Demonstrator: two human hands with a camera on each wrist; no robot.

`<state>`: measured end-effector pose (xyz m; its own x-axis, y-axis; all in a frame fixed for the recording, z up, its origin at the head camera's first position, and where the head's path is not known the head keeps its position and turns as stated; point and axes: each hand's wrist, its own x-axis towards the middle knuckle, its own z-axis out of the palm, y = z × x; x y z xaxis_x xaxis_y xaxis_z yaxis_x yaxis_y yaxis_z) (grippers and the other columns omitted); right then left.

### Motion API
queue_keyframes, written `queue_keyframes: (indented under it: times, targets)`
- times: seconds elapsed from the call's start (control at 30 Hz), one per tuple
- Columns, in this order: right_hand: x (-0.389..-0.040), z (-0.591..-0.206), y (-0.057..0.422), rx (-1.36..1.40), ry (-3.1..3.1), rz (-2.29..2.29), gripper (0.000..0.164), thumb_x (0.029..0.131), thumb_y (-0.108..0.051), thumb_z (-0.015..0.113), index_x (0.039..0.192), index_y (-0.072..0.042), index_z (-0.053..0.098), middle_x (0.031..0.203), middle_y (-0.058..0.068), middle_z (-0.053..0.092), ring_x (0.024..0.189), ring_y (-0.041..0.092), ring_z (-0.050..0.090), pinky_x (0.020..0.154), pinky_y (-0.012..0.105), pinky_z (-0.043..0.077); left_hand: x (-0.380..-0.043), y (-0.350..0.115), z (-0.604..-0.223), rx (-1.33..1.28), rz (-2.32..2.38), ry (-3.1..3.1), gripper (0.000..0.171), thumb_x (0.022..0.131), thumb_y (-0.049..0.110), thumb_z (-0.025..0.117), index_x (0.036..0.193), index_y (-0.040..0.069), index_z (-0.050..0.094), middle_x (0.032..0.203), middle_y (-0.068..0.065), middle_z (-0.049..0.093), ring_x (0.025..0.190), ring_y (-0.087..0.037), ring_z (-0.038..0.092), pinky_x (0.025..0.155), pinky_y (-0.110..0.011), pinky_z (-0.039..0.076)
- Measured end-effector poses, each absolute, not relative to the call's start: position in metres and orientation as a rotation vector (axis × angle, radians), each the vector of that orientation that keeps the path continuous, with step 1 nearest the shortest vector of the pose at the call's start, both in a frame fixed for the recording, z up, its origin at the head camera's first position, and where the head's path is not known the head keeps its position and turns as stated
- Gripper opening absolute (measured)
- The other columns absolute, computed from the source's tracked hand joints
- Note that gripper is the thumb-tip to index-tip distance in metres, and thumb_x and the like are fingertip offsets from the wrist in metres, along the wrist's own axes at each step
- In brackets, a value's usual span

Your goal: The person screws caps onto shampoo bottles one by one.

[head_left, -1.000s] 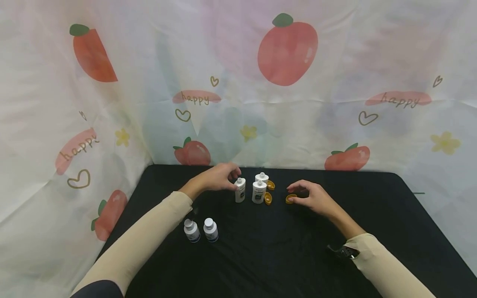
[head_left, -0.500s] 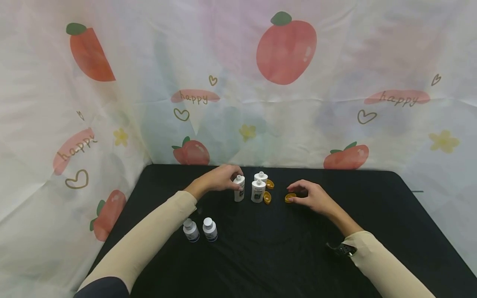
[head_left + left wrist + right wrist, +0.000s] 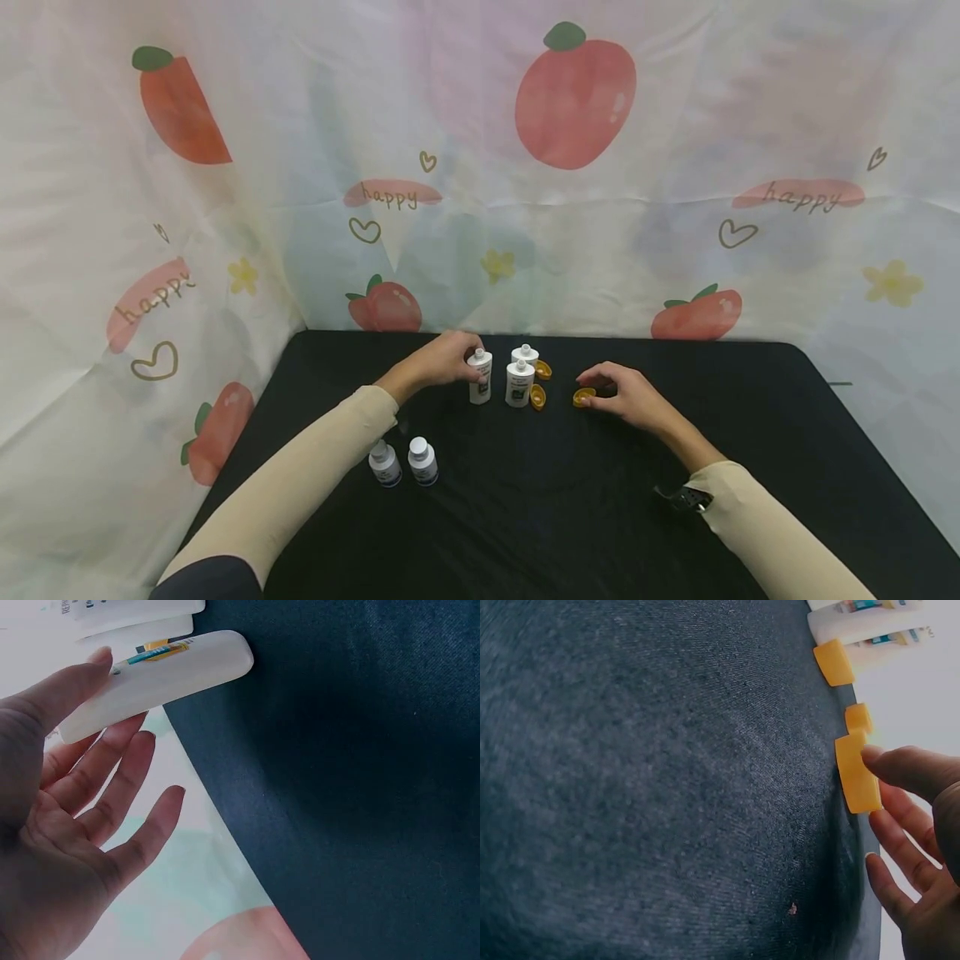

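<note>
In hands (image 3: 442, 358) (image 3: 628, 397) — bottle (image 3: 176, 677) left, cap (image 3: 856, 776) right

The bottles (image 3: 519, 390) mid-frame are white with dark print, the caps (image 3: 537, 398) to their right orange-yellow. The table (image 3: 525, 517) is black; the pastel curtain (image 3: 465, 100) across the top shows red fruit, yellow flowers and gold hearts.

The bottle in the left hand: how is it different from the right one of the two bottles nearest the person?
The held bottle has a narrow bare neck; the nearer bottle wears a wide white cap. The left hand grips the held bottle, while the nearer bottle stands untouched on the black table. Both are white and carry print.
</note>
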<state>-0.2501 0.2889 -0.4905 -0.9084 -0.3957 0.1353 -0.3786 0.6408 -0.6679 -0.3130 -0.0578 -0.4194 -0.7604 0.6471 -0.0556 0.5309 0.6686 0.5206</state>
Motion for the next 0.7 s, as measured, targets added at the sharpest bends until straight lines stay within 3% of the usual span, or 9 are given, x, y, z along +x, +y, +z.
queue_keyframes:
  times: [0.7]
  targets:
    - [-0.2504, -0.4928, 0.2879, -0.595, 2.8, -1.079, 0.032, 0.083, -0.018, 0.076, 0.113, -0.011, 0.067, 0.108, 0.005, 0.065, 0.097, 0.021, 0.062, 0.083, 0.043, 0.052, -0.3098, -0.0609, -0.4196, 0.945, 0.682, 2.736, 0.027, 0.078, 0.021, 0.08, 0.099, 0.01, 0.067, 0.091, 0.002, 0.066, 0.082, -0.01, 0.06, 0.075, -0.027, 0.05]
